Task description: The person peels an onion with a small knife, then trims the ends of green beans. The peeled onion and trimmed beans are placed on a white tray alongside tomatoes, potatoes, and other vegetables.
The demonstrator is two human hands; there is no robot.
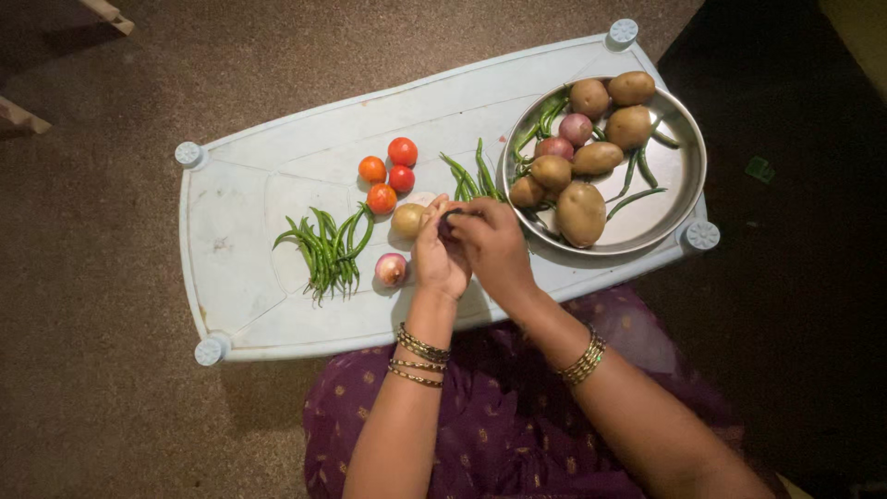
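Observation:
My left hand [436,257] and my right hand [494,245] meet over the middle of a pale blue plastic table [240,277]. Their fingertips pinch a small dark item [452,216] between them; what it is cannot be told. A lone potato [406,220] lies just left of my left hand, and a small reddish onion [391,269] sits below it. Further left lies a heap of green chillies [328,245]. Several tomatoes [389,173] sit behind the potato. A few more green chillies [471,176] lie beyond my fingers.
At the table's right end a round steel plate [679,189] holds several potatoes [580,212], two reddish onions [575,128] and loose green chillies. Brown floor surrounds the table. My lap in purple cloth is below its near edge.

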